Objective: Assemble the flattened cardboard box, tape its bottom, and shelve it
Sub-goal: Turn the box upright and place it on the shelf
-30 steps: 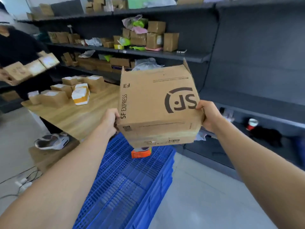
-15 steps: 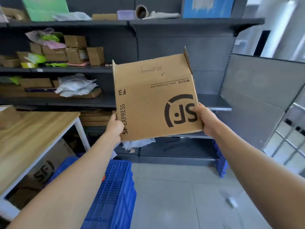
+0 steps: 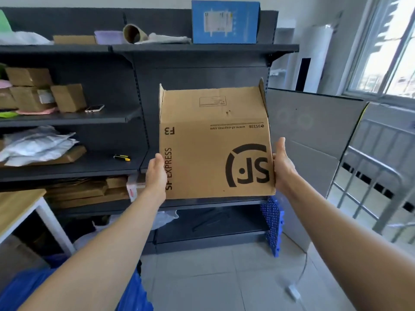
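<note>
An assembled brown cardboard box [image 3: 208, 153], printed with "SF EXPRESS" and an SF logo, hangs in the air in front of the dark metal shelving [image 3: 202, 49]. Its top flaps stand up. My left hand [image 3: 156, 173] grips its left side and my right hand [image 3: 283, 164] presses its right side. The box hides the shelf bay behind it, at mid height. The box's underside cannot be seen.
Small cardboard boxes [image 3: 45, 90], a phone [image 3: 94, 108], plastic bags [image 3: 36, 144] and a yellow cutter [image 3: 122, 157] lie on the left shelves. A wooden table [image 3: 15, 209] stands at left, a blue crate [image 3: 132, 295] below, grey panels [image 3: 314, 135] at right.
I have turned right and come closer to the shelving, carrying the box with both hands. The table and blue crate have slid to the left edge; a window came into view.
</note>
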Action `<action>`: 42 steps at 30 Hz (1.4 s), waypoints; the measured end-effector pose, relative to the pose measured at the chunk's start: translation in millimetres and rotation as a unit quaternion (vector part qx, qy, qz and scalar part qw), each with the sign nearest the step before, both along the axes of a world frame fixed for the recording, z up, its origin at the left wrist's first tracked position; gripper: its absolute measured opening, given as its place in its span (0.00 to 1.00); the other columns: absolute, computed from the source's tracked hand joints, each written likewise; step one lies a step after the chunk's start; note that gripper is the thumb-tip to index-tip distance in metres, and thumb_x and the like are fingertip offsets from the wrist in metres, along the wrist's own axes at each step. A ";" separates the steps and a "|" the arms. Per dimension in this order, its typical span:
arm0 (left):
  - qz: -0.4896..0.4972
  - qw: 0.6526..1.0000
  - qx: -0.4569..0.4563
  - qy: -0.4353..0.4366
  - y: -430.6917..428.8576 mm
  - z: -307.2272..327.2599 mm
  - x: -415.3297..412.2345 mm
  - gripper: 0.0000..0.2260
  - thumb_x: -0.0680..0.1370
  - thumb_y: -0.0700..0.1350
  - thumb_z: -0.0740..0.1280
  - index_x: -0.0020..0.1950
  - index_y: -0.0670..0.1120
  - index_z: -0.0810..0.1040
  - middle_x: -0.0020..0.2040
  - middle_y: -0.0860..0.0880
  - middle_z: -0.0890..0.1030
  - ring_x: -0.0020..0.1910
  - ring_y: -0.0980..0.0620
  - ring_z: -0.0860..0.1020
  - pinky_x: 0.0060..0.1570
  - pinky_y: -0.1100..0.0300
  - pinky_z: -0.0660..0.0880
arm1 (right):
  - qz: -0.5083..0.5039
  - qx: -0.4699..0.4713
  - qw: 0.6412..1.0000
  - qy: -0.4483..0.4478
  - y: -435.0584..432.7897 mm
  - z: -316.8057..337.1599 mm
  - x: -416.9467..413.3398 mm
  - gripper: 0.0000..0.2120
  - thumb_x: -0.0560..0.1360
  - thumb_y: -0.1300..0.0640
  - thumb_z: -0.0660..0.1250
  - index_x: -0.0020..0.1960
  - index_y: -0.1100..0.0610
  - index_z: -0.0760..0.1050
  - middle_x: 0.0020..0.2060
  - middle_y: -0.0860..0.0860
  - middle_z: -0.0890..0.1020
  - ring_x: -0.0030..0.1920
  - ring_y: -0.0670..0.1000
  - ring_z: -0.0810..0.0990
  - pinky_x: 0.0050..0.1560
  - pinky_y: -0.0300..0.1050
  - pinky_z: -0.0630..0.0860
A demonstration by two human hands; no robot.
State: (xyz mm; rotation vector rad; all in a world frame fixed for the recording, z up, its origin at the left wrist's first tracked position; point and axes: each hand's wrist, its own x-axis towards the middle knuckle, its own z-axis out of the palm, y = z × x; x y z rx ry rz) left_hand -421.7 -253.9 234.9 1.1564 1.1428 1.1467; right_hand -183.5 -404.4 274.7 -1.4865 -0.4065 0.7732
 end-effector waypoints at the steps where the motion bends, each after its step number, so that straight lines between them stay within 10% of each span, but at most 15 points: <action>1: 0.005 1.000 0.011 0.013 9.5 2.3 11.6 0.17 0.81 0.58 0.50 0.57 0.49 0.70 0.55 0.50 0.74 0.53 0.49 0.71 0.58 0.54 0.66 | -0.018 0.002 1.000 -0.005 6.0 -0.4 10.3 0.36 0.76 0.30 0.45 0.53 0.56 0.79 0.43 0.56 0.86 0.45 0.56 0.84 0.49 0.54 0.81; 4: -0.010 0.999 0.022 0.042 39.2 6.8 48.8 0.10 0.83 0.49 0.51 0.53 0.46 0.70 0.50 0.46 0.71 0.42 0.50 0.69 0.49 0.55 0.65 | -0.066 -0.004 0.997 -0.050 21.7 2.3 35.5 0.28 0.80 0.37 0.47 0.49 0.56 0.77 0.38 0.52 0.83 0.39 0.52 0.82 0.35 0.46 0.76; 10: -0.071 0.997 0.039 0.014 90.2 9.0 123.7 0.17 0.83 0.44 0.51 0.70 0.57 0.68 0.61 0.48 0.77 0.56 0.48 0.76 0.59 0.46 0.75 | -0.111 0.006 0.993 -0.049 56.6 -6.0 98.4 0.24 0.77 0.36 0.52 0.58 0.52 0.74 0.49 0.54 0.84 0.49 0.55 0.83 0.52 0.56 0.80; 18: -0.102 0.993 -0.004 -0.067 143.6 5.8 231.0 0.19 0.81 0.39 0.54 0.65 0.55 0.75 0.57 0.46 0.81 0.50 0.48 0.79 0.56 0.46 0.78 | -0.119 -0.004 0.993 -0.015 104.6 -24.2 201.8 0.23 0.79 0.37 0.53 0.54 0.52 0.77 0.45 0.52 0.84 0.44 0.52 0.83 0.39 0.49 0.77; 25: -0.073 0.993 -0.023 -0.093 188.2 -3.3 295.1 0.11 0.75 0.56 0.61 0.55 0.56 0.73 0.62 0.48 0.77 0.62 0.46 0.75 0.63 0.41 0.71 | -0.064 -0.019 0.997 -0.027 164.8 -30.1 277.0 0.21 0.78 0.37 0.55 0.53 0.51 0.77 0.46 0.52 0.84 0.45 0.52 0.83 0.39 0.49 0.79; 34: -0.077 0.991 -0.069 -0.080 281.3 -30.0 362.1 0.34 0.63 0.67 0.65 0.68 0.56 0.72 0.67 0.52 0.74 0.65 0.47 0.72 0.64 0.42 0.68 | -0.021 -0.019 0.998 -0.050 249.7 -34.6 351.6 0.19 0.79 0.40 0.54 0.49 0.52 0.78 0.44 0.53 0.85 0.46 0.54 0.84 0.52 0.54 0.81; 42: -0.057 0.998 -0.006 -0.032 320.9 -30.2 417.2 0.23 0.79 0.57 0.59 0.72 0.51 0.67 0.67 0.52 0.71 0.65 0.51 0.70 0.63 0.51 0.67 | 0.035 -0.028 0.999 -0.008 317.6 -61.6 410.1 0.34 0.74 0.31 0.50 0.67 0.55 0.70 0.53 0.57 0.84 0.52 0.56 0.84 0.48 0.54 0.82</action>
